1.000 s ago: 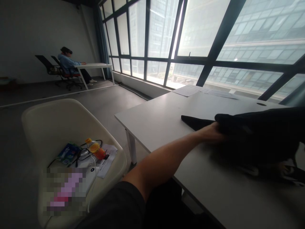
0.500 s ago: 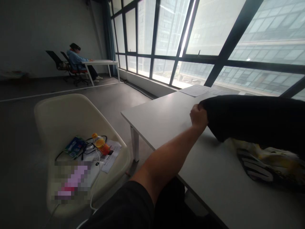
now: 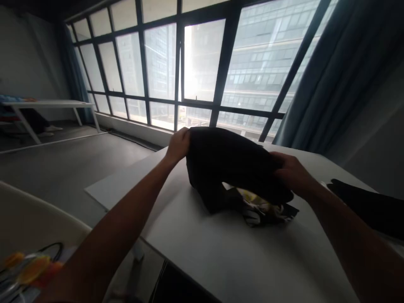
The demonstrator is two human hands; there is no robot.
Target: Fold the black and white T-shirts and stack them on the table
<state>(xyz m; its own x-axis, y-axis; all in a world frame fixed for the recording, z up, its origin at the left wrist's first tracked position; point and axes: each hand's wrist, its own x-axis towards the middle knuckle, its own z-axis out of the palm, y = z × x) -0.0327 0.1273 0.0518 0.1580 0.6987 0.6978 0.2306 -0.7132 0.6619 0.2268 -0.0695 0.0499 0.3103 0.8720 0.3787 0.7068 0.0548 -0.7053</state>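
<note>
My left hand (image 3: 178, 145) grips the upper left corner of the black cloth (image 3: 227, 153), and the fingers of my right hand (image 3: 291, 172) are closed around its right end. The cloth is dark and plain, its folds hard to make out, with a white and yellow print (image 3: 257, 208) showing beneath. Its long axis runs left to right, sloping down toward my right hand; below my left, it droops toward the white table (image 3: 221, 256) under it.
</note>
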